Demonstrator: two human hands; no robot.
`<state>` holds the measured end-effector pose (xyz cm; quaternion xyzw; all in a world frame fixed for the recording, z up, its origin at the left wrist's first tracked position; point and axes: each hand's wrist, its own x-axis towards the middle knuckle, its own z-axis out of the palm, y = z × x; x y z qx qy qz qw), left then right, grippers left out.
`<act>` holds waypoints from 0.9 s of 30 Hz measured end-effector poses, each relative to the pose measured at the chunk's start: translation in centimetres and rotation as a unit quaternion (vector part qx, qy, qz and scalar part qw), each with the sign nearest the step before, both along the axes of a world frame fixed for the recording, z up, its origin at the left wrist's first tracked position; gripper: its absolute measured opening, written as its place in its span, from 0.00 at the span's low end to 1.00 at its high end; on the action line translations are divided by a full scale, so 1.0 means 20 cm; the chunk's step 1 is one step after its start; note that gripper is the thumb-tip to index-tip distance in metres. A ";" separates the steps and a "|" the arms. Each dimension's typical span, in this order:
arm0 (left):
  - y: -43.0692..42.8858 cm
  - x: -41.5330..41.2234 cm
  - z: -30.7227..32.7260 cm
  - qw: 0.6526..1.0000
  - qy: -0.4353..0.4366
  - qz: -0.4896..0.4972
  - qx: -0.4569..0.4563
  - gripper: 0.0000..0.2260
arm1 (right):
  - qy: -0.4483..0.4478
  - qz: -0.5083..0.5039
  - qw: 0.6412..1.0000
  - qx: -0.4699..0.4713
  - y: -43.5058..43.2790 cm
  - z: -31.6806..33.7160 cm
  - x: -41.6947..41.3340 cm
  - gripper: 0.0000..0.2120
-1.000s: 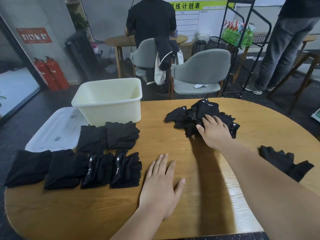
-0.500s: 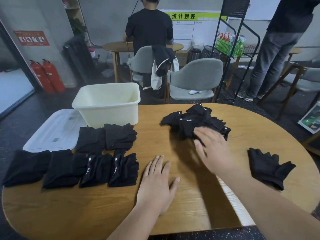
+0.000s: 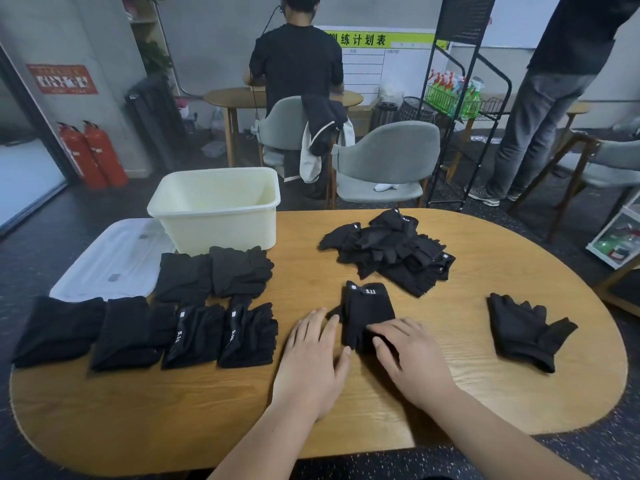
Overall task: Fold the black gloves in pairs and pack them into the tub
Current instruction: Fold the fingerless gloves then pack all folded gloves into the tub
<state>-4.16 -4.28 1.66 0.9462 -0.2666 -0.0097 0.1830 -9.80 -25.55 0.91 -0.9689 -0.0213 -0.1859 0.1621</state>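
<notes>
**Both hands on one black glove, in front of the tub**

Left hand (image 3: 311, 362): grip apart, fingers straight, palm flat on the tabletop (image 3: 173, 410), fingertips touching the left edge of the single glove (image 3: 369, 311).
Right hand (image 3: 410, 362): grip apart, fingers lying nearly straight on the glove's near end, thumb alongside, pressing it down.
The glove lies flat on the tabletop with the white-lettered cuff on its far end. It is in front of the cream tub (image 3: 214, 226) and off to the tub's right.
Loose glove pile (image 3: 391, 252): right of the tub, just beyond the held glove.
Lone spread glove (image 3: 524, 327): far right of the tub, well apart from the pile.
Folded pairs (image 3: 239, 271): two just in front of the tub, four more in a row nearer the person.
White lid (image 3: 110, 261): just left of the tub.
</notes>
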 end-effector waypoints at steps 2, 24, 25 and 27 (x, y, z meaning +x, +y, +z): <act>0.00 0.01 0.00 1.000 -0.001 0.002 -0.001 0.28 | 0.001 -0.006 0.998 0.066 0.00 0.04 0.01 0.14; 0.01 -0.05 0.00 0.996 -0.074 0.031 -0.026 0.33 | -0.172 -0.059 0.975 0.126 -0.05 0.50 0.30 0.08; 0.01 -0.05 0.00 0.996 -0.081 0.030 -0.024 0.33 | -0.202 -0.043 0.973 0.102 -0.03 0.50 0.27 0.09; 0.01 -0.04 -0.02 0.995 -0.095 0.034 -0.021 0.33 | -0.186 -0.011 0.982 0.040 0.00 0.43 0.22 0.10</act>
